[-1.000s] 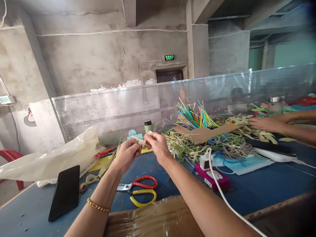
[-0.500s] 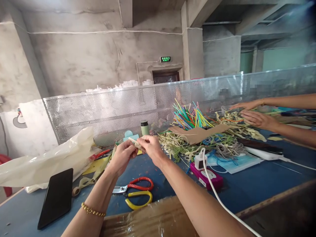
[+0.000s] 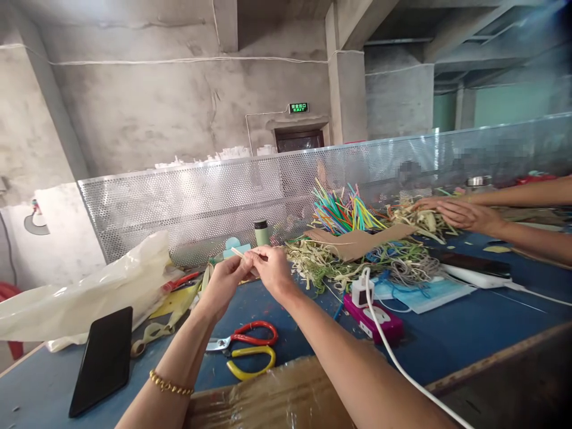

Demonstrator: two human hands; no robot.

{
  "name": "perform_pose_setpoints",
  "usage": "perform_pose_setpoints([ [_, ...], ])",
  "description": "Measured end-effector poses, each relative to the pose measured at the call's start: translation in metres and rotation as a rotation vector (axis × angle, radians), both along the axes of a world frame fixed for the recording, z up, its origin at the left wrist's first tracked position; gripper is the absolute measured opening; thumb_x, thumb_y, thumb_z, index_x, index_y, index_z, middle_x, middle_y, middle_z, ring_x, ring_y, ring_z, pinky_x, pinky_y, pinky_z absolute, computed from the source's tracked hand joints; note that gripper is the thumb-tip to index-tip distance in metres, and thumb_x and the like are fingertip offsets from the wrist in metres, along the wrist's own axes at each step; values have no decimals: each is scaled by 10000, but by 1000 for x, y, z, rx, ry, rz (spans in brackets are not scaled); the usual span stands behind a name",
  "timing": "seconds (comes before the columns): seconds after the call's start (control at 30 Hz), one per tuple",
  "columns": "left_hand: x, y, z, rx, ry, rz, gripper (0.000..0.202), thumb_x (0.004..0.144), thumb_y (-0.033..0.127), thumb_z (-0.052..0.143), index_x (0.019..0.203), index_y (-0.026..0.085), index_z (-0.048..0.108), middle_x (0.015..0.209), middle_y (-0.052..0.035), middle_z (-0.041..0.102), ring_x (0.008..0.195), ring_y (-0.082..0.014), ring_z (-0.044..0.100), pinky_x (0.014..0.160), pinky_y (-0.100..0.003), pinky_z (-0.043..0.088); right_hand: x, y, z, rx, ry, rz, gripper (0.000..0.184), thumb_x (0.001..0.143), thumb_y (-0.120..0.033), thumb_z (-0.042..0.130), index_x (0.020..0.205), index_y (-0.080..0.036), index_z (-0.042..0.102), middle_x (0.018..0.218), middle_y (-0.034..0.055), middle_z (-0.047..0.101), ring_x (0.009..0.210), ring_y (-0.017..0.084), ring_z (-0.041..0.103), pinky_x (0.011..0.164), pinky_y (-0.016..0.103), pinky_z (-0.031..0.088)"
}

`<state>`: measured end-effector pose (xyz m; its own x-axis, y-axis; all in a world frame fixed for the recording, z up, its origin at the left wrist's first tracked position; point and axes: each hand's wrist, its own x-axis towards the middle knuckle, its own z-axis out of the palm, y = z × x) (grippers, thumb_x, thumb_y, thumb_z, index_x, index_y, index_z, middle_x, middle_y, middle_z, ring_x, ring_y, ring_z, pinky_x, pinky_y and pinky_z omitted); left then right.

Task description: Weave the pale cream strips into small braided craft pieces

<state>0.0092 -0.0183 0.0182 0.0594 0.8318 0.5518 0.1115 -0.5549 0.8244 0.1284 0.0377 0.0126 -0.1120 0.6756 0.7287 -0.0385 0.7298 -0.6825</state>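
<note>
My left hand (image 3: 229,277) and my right hand (image 3: 270,268) meet above the blue table, fingers pinched together. Between them is a thin pale strip (image 3: 236,252), whose end sticks out at the upper left of the fingertips. The rest of it is hidden by my fingers. Below my hands lies a pair of scissors (image 3: 243,345) with one red and one yellow handle. Behind them stand a green bottle (image 3: 261,233) with a black cap and a light blue object (image 3: 236,249). A black tablet or phone (image 3: 102,360) rests left of my left forearm.
Colourful sticks (image 3: 342,208) stand behind a cardboard piece (image 3: 361,241) and tangled green strands (image 3: 317,262). A purple power block (image 3: 373,319) with a white cable, a blue mask (image 3: 429,295) and a co-worker's hands (image 3: 465,214) are at right. Plastic sheeting (image 3: 98,292) lies left.
My hands have drawn closer together around the pale strip. The co-worker's hands have come together on the pale strands at right, and a metal-lidded jar now shows behind them.
</note>
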Motion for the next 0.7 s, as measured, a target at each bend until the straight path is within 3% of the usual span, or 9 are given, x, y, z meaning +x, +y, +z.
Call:
perform_pose_setpoints([
  [0.13, -2, 4, -4, -13, -70, 17, 334, 807, 461, 677, 703, 146, 634, 607, 16, 479, 569, -92, 379, 528, -221, 302, 3, 2, 1, -45, 30, 129, 258, 835, -380, 606, 834, -145, 713, 710, 38, 655, 622, 134, 575, 569, 241, 453],
  [0.37, -5, 0, 1, -165, -183, -92, 287, 770, 400, 716, 713, 145, 599, 598, 44, 359, 530, -73, 275, 489, -221, 218, 10, 2, 3, -20, -33, 46, 241, 828, -365, 611, 715, -157, 654, 660, 25, 652, 614, 127, 575, 590, 241, 433],
  [0.6, -9, 1, 2, -192, -118, -113, 290, 774, 361, 698, 633, 153, 554, 571, 52, 311, 523, -80, 250, 497, -244, 191, 12, 1, 5, -28, 1, 11, 249, 808, -366, 623, 682, -152, 634, 600, 1, 581, 581, 119, 516, 546, 241, 382],
  [0.7, -8, 1, 1, -173, -63, -115, 297, 799, 371, 670, 628, 158, 554, 570, 48, 315, 530, -88, 253, 508, -257, 194, 15, -1, 7, -107, -5, 126, 278, 813, -409, 622, 707, -153, 639, 582, -16, 544, 543, 107, 492, 511, 233, 371],
])
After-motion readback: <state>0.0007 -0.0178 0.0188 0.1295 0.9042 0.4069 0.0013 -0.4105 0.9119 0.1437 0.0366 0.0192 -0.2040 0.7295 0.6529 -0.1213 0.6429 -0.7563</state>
